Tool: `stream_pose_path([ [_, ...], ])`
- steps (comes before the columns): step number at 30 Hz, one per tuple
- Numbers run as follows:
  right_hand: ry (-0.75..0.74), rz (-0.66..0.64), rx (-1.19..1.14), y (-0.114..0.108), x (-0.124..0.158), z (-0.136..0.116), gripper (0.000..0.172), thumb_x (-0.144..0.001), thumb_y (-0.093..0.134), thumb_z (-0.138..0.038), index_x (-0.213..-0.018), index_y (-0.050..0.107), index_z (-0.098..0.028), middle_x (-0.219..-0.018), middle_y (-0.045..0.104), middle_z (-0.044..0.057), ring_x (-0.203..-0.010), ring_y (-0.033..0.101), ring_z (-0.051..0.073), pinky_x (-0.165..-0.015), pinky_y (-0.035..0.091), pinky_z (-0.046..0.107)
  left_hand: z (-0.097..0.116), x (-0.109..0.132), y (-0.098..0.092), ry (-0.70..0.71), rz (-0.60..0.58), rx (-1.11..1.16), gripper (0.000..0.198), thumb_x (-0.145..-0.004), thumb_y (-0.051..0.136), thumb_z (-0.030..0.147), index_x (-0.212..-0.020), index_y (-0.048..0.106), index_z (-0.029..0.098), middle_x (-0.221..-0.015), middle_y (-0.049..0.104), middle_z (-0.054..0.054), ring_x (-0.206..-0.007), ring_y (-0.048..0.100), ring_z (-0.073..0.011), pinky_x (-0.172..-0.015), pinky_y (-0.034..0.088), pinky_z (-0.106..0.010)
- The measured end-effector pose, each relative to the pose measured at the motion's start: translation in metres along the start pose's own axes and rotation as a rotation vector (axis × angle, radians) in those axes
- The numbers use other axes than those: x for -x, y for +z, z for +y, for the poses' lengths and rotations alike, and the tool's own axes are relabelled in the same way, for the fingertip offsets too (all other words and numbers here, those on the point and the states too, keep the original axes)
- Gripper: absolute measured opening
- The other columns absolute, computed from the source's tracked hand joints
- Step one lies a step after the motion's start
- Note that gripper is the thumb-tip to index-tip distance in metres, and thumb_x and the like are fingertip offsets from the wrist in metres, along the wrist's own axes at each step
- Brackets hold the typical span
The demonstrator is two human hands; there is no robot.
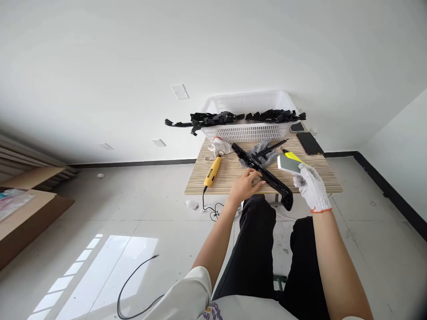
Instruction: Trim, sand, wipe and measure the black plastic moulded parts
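"Head view: what to mind around the left hand (pixel 246 184)?"

"Right under its bare fingers, the long black part (pixel 273 180), aslant, with the curved end jutting past the near edge of the table (pixel 195 182). Could pivot or slide off if pressed on that overhang. Fingers slightly spread across it; cannot tell how firmly closed."

"And to the right of those fingers?"

"Grey-faced white block (pixel 287 165), gripped near one end in the gloved right hand (pixel 310 184). Might twist loose if pushed hard at the free end."

"Just beyond the gloved fingertips?"

"Yellow-and-black tool (pixel 292 156). Could get knocked by a careless sweep."

"Left of the bare fingers?"

"Yellow corded tool (pixel 212 172), near the edge. Could be dragged off if tugged by its hanging cord (pixel 203 198)."

"Farthest from both sets of fingers?"

"White basket (pixel 247 133), with black pieces (pixel 213 119) poking over the rim. Could tumble if bumped."
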State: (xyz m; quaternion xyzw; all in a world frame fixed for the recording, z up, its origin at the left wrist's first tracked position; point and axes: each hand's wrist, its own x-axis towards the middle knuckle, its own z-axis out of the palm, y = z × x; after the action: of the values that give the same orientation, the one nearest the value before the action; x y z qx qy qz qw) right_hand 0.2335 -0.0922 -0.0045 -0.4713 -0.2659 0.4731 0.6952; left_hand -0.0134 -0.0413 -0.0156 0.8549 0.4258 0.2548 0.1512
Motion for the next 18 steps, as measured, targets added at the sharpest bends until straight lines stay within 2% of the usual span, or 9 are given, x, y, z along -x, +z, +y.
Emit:
stream_pose_path([
  [2,0.053,-0.131,0.072,-0.005,0.01,-0.01,0.043,-0.073,0.08,-0.036,-0.112,0.067,-0.028,-0.098,0.07,0.002,-0.066,0.066,0.011,-0.05,0.049,0.02,-0.001,0.0,0.002,0.057,0.048,-0.025,0.034,-0.091,0.059,0.052,-0.111,0.06,0.025,-0.121,0.057,-0.006,-0.097,0.064,-0.0205,-0.075,0.054,-0.032],
  [5,0.025,-0.207,0.243,-0.008,0.028,-0.023,0.063,-0.078,0.075,-0.038,-0.137,0.054,-0.037,-0.13,0.063,0.005,-0.09,0.072,0.018,-0.055,0.054,0.022,-0.005,-0.001,0.006,0.165,0.103,-0.062,0.021,-0.091,0.064,0.042,-0.101,0.062,0.024,-0.117,0.059,-0.006,-0.107,0.058,-0.0221,-0.092,0.051,-0.036],
  [8,0.002,-0.216,0.473,0.004,0.03,-0.028,0.071,-0.084,0.067,-0.04,-0.15,0.04,-0.039,-0.145,0.053,0.007,-0.1,0.071,0.021,-0.059,0.057,0.023,-0.009,0.0,0.009,0.192,0.094,-0.094,0.013,-0.092,0.063,0.035,-0.094,0.062,0.022,-0.109,0.061,-0.005,-0.101,0.057,-0.0207,-0.087,0.051,-0.034],
  [10,0.019,-0.192,0.578,0.021,0.019,-0.027,0.076,-0.084,0.066,-0.04,-0.154,0.035,-0.036,-0.147,0.05,0.009,-0.096,0.072,0.021,-0.06,0.058,0.024,-0.009,0.002,0.01,0.172,0.086,-0.104,0.012,-0.092,0.063,0.033,-0.091,0.062,0.022,-0.106,0.063,-0.005,-0.098,0.059,-0.0195,-0.081,0.052,-0.031],
  [12,0.051,-0.126,0.657,0.037,0.005,-0.025,0.078,-0.083,0.066,-0.04,-0.154,0.036,-0.031,-0.139,0.058,0.013,-0.085,0.073,0.02,-0.055,0.056,0.026,-0.008,0.006,0.011,0.148,0.106,-0.107,0.015,-0.091,0.065,0.036,-0.088,0.063,0.022,-0.102,0.064,-0.004,-0.095,0.06,-0.019,-0.078,0.052,-0.03],
  [14,0.083,-0.048,0.726,0.043,-0.003,-0.023,0.07,-0.083,0.065,-0.043,-0.148,0.046,-0.025,-0.116,0.07,0.014,-0.071,0.071,0.019,-0.049,0.052,0.027,-0.008,0.011,0.012,0.125,0.146,-0.105,0.019,-0.09,0.066,0.04,-0.085,0.064,0.022,-0.097,0.065,-0.004,-0.093,0.061,-0.0192,-0.08,0.053,-0.031],
  [17,0.148,-0.012,0.823,0.029,0.011,-0.017,0.046,-0.082,0.064,-0.052,-0.119,0.068,-0.025,-0.081,0.074,0.009,-0.057,0.067,0.021,-0.045,0.048,0.03,-0.01,0.022,0.013,0.087,0.181,-0.086,0.025,-0.093,0.061,0.045,-0.085,0.066,0.023,-0.093,0.068,-0.005,-0.09,0.062,-0.0194,-0.08,0.054,-0.032],
  [18,0.203,-0.053,0.857,0.02,0.021,-0.013,0.039,-0.081,0.065,-0.055,-0.107,0.072,-0.027,-0.075,0.073,0.008,-0.056,0.066,0.022,-0.045,0.048,0.032,-0.012,0.026,0.012,0.08,0.175,-0.078,0.025,-0.094,0.058,0.045,-0.086,0.067,0.023,-0.094,0.069,-0.005,-0.09,0.062,-0.0196,-0.08,0.054,-0.033],
])
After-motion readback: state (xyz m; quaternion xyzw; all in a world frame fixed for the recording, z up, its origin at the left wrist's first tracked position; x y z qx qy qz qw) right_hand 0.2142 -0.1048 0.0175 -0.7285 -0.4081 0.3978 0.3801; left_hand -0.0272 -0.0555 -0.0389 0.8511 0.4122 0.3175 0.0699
